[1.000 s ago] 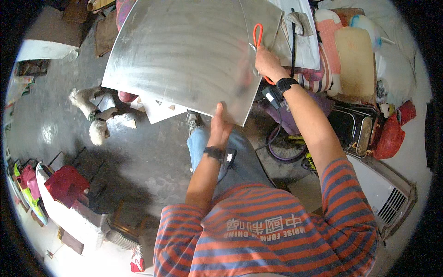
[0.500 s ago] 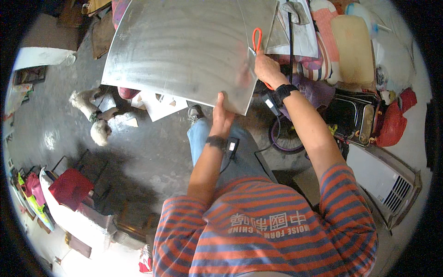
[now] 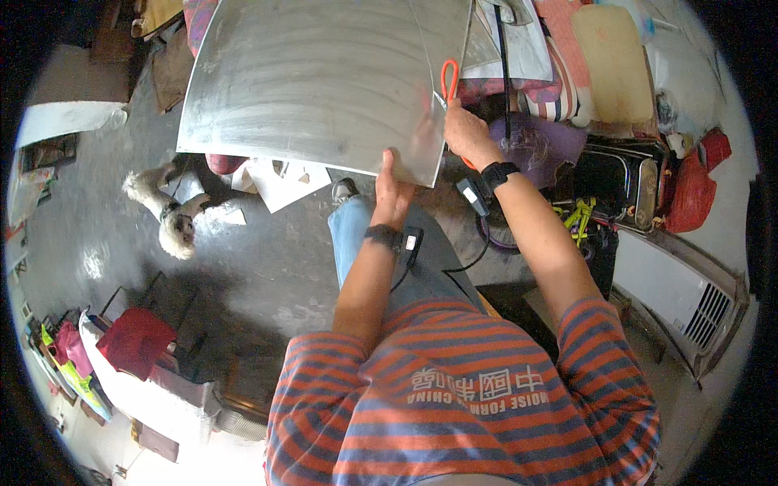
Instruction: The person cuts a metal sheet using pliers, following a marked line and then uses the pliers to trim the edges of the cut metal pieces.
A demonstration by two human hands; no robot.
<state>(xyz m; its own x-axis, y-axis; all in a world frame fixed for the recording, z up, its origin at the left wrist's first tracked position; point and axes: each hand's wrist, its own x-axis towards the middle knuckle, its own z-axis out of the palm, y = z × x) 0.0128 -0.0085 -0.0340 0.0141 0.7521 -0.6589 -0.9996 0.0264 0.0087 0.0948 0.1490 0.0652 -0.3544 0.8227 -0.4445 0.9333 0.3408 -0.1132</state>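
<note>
A large grey, shiny, thin sheet (image 3: 308, 89) spans the upper middle of the view, with a long line running up near its right side. My left hand (image 3: 392, 194) pinches its near edge, thumb on top and fingers hidden beneath. At the sheet's right edge, my right hand (image 3: 472, 136) is closed around orange-handled scissors (image 3: 450, 74). One handle loop sticks up beyond the knuckles, and a bit of metal blade shows against the sheet. Most of the blades cannot be seen.
A white dog (image 3: 174, 219) stands on the grey floor at left. White scraps (image 3: 284, 185) lie below the sheet. Cushions (image 3: 613, 65) are piled at upper right, above a black-framed chair (image 3: 620, 182). A white appliance panel (image 3: 664, 287) stands at right. Cables hang from my wrists.
The sheet and both hands appear shifted slightly within the view. The orange handle loop sits a little lower and appears wider. The dog has turned its head.
</note>
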